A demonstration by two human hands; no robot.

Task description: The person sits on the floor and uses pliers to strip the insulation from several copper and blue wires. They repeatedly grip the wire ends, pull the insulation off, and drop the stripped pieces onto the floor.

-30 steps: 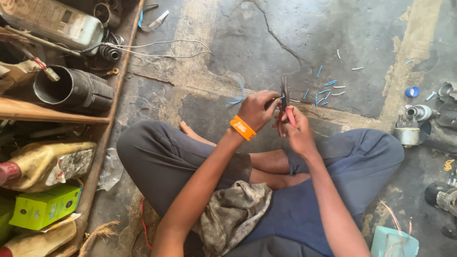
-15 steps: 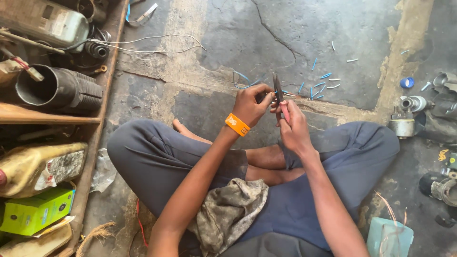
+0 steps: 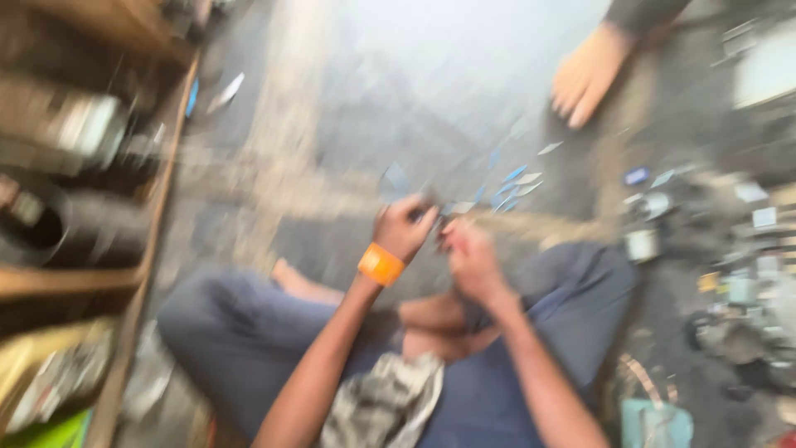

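1. My view has swung hard since half a second ago: the picture is now smeared with motion blur and tipped upward, so more of the floor [image 3: 431, 91] ahead shows, and another person's bare foot [image 3: 587, 73] has come into sight at the top right.
2. My left hand [image 3: 404, 230], with the orange wristband [image 3: 381, 264], stays raised in front of my crossed legs, as it was before. Its grip looks curled closed, but the pliers it held earlier are lost in the blur, so I cannot tell what it has hold of.
3. My right hand [image 3: 470, 253] is just beside the left one, fingers bunched; whether it pinches anything I cannot tell.
4. The blue wire scraps [image 3: 510, 187] lie on the floor just beyond both hands.
5. I judge the hands kept working and only my head moved.
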